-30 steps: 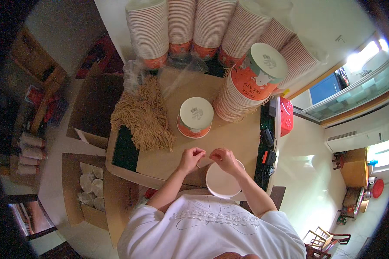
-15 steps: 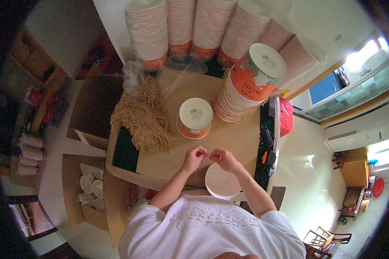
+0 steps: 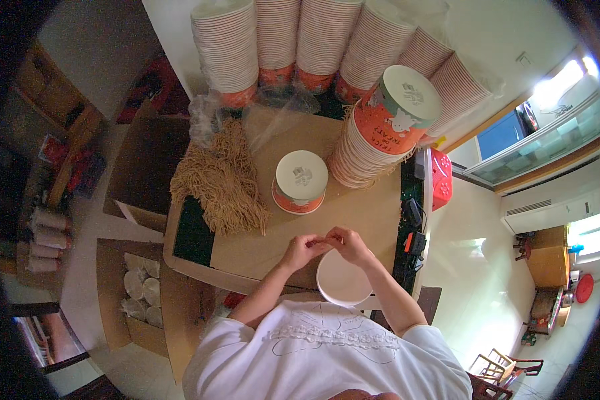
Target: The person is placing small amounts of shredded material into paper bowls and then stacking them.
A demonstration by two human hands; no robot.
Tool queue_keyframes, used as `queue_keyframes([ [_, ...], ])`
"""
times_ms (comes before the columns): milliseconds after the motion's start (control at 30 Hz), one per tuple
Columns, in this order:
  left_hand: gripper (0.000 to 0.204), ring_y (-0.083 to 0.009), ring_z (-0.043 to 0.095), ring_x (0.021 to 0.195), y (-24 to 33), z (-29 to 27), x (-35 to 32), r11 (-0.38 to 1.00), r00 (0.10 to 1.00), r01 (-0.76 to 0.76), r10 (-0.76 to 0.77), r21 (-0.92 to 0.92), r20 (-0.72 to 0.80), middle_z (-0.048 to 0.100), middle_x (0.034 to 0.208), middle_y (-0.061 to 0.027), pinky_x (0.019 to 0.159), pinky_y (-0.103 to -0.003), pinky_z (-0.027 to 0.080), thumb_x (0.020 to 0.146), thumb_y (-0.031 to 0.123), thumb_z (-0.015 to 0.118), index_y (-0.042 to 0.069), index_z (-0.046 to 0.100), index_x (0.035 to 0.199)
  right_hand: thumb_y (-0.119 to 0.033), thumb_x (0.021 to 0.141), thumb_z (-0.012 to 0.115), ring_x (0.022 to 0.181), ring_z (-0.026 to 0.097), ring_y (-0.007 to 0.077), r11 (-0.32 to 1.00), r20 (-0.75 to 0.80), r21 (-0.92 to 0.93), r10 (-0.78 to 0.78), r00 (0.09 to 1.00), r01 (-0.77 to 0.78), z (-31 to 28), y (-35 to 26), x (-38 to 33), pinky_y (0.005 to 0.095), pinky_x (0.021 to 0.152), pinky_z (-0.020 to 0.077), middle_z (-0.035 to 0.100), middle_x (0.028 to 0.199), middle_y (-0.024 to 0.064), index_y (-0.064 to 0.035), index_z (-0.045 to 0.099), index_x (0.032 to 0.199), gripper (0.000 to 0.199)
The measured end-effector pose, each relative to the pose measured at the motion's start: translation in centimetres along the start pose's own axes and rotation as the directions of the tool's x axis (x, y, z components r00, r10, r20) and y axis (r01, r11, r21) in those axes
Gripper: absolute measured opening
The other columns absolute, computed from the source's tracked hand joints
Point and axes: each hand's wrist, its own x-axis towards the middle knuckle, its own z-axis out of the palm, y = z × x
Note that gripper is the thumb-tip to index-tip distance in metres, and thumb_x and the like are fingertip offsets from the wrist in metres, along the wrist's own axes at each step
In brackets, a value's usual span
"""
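Note:
My left hand (image 3: 304,250) and my right hand (image 3: 349,245) meet in front of me over the near edge of the table, fingers pinched together at the tips. What lies between them is too small to make out. Just under my right hand, a paper bucket (image 3: 344,280) shows its white inside, its mouth toward me. Beyond my hands an upside-down orange paper bucket (image 3: 302,179) with a pale base stands on the cardboard. A heap of tan cords (image 3: 223,180) lies to the left of it.
A stack of upturned orange buckets (image 3: 373,133) stands at the right of the cardboard (image 3: 260,250). Tall wrapped bucket stacks (image 3: 225,50) line the wall. Black devices (image 3: 413,213) and a red basket (image 3: 441,179) sit at the right edge. An open carton (image 3: 140,327) stands lower left.
My hands have drawn closer together, with the left shifted slightly right and its fingertips now overlapping the right's. The buckets and cords stay where they were.

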Motion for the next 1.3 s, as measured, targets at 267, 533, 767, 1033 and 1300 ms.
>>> queue_keyframes([
  [267, 0.011, -0.0126, 0.058, 0.069, 0.6, -0.4, -0.1, 0.987, 0.997, 0.076, -0.078, 0.143, 0.005, 0.064, 0.077, -0.0109, 0.063, -0.029, 0.047, 0.078, 0.009, 0.061, 0.001, 0.064, 0.086, -0.010, 0.076, 0.061, 0.064, 0.055, 0.0190, 0.997, -0.031, -0.067, -0.050, 0.998, 0.048, -0.1, -0.5, -0.1, 0.0296, 0.060, 0.0449, 0.059, 0.072, 0.0096, -0.0032, 0.061, 0.083, 0.010],
  [533, 0.009, -0.0316, 0.060, 0.070, -0.4, 0.5, 0.1, 0.953, 0.986, -0.010, 0.060, 0.302, -0.156, 0.060, 0.072, -0.0151, 0.059, -0.037, 0.047, 0.072, 0.012, 0.061, 0.003, 0.062, 0.076, -0.014, 0.076, 0.059, 0.075, 0.058, 0.0306, 0.967, -0.042, -0.232, -0.121, 0.992, 0.108, 0.2, -0.8, -0.1, 0.0388, 0.066, 0.0466, 0.060, 0.078, 0.0133, -0.0034, 0.061, 0.078, 0.011],
  [767, 0.012, -0.0304, 0.059, 0.065, 0.0, 0.8, 0.3, 0.884, 0.982, -0.029, 0.112, 0.466, -0.150, 0.059, 0.071, -0.0147, 0.057, -0.037, 0.045, 0.072, 0.014, 0.064, 0.003, 0.062, 0.072, -0.021, 0.079, 0.055, 0.079, 0.056, 0.0291, 0.894, -0.070, -0.439, -0.132, 0.989, 0.088, 1.1, -1.4, -0.4, 0.0410, 0.070, 0.0425, 0.059, 0.078, 0.0117, -0.0052, 0.058, 0.076, 0.017],
  [1033, 0.014, -0.0309, 0.059, 0.066, 0.0, 1.4, 0.6, 0.849, 0.988, -0.021, 0.099, 0.528, -0.120, 0.058, 0.069, -0.0147, 0.058, -0.038, 0.046, 0.070, 0.020, 0.064, 0.006, 0.063, 0.071, -0.021, 0.081, 0.052, 0.083, 0.055, 0.0293, 0.884, -0.047, -0.461, -0.113, 0.993, 0.078, 1.1, -0.6, -0.4, 0.0416, 0.074, 0.0400, 0.058, 0.079, 0.0118, -0.0057, 0.056, 0.077, 0.017],
  [1300, 0.017, -0.0307, 0.057, 0.062, -0.5, 2.1, 1.0, 0.838, 0.974, -0.061, 0.169, 0.543, -0.151, 0.057, 0.065, -0.0129, 0.056, -0.039, 0.046, 0.067, 0.022, 0.066, 0.006, 0.062, 0.067, -0.014, 0.075, 0.057, 0.076, 0.055, 0.0298, 0.866, -0.099, -0.490, -0.169, 0.981, 0.100, 1.0, 0.3, -0.3, 0.0402, 0.067, 0.0416, 0.058, 0.074, 0.0113, -0.0047, 0.057, 0.076, 0.009],
])
